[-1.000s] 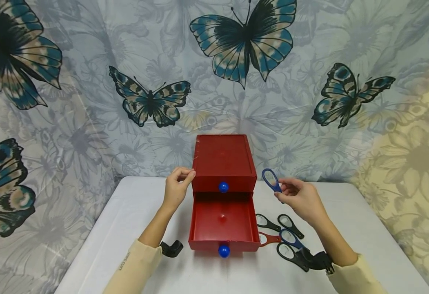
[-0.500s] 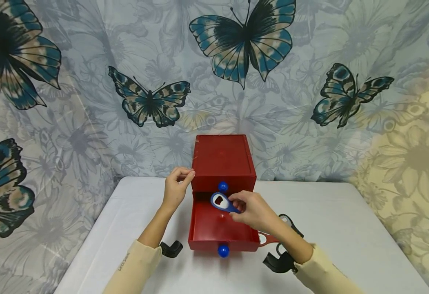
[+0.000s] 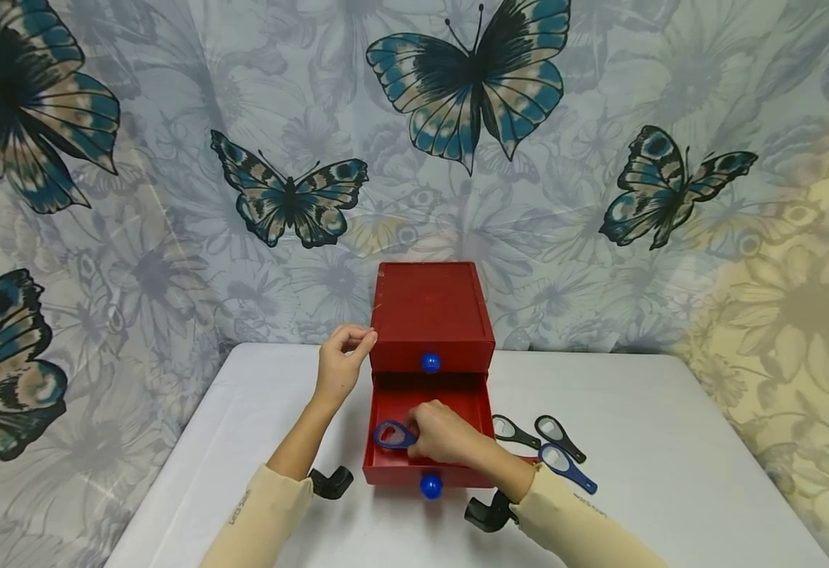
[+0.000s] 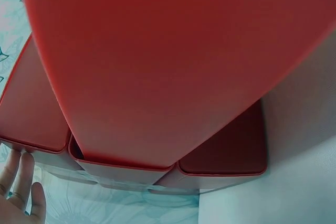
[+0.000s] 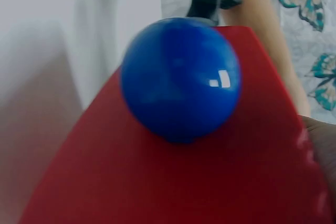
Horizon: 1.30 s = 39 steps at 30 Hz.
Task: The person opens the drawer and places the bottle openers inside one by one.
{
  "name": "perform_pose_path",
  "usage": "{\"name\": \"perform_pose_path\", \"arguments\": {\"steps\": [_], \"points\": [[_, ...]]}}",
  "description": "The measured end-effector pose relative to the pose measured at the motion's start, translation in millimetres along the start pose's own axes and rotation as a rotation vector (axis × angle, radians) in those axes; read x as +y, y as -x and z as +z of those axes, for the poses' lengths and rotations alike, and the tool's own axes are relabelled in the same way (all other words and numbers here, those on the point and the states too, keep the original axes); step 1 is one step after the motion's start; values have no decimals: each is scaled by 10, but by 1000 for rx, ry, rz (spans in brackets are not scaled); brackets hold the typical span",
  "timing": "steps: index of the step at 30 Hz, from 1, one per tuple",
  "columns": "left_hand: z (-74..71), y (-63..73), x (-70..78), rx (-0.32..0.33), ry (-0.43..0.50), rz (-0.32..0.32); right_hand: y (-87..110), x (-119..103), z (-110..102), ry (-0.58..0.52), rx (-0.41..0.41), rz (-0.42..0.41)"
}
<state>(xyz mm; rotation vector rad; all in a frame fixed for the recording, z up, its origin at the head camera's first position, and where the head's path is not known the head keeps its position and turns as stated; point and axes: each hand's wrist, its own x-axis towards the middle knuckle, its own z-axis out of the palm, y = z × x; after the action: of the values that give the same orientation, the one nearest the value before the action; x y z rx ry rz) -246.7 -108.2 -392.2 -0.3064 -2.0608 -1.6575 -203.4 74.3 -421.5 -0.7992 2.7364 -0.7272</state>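
In the head view a red two-drawer cabinet (image 3: 428, 304) has its lower drawer (image 3: 386, 465) pulled out. My right hand (image 3: 442, 432) is down in that drawer and pinches a blue magnifying glass (image 3: 394, 435) by its handle, the lens pointing left. My left hand (image 3: 343, 363) touches the cabinet's upper left side with its fingertips. In the left wrist view the left fingers (image 4: 22, 177) lie fairly straight against the cabinet wall. A blue knob (image 5: 181, 80) on the red drawer front fills much of the right wrist view, with only an edge of the right hand showing.
Right of the drawer lie another blue magnifying glass (image 3: 566, 467), two black magnifying glasses (image 3: 559, 436) and a red one, mostly hidden by the right forearm. The upper drawer (image 3: 400, 356) is closed. A butterfly-print cloth (image 3: 528, 237) hangs behind the white table (image 3: 634, 418).
The right hand has carried the blue magnifying glass leftward from beside the cabinet, over the open lower drawer and down into it. The left hand stays in place.
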Motion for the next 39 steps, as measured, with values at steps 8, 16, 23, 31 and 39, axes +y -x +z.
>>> {"name": "perform_pose_path", "arguments": {"steps": [8, 16, 23, 31, 39], "points": [[-10, 6, 1, -6, 2, 8, -28, 20, 109, 18, -32, 40], [-48, -7, -10, -30, 18, 4, 91, 58, -82, -55, 54, 18], [-35, 0, -14, -16, 22, 22, 415, 322, -567, -167, 150, -52], [-12, 2, 10, -7, 14, 21, 725, 847, -904, -259, 210, 85], [-8, 6, 4, -6, 25, 8, 824, 1364, -814, -184, 333, 227]]}}
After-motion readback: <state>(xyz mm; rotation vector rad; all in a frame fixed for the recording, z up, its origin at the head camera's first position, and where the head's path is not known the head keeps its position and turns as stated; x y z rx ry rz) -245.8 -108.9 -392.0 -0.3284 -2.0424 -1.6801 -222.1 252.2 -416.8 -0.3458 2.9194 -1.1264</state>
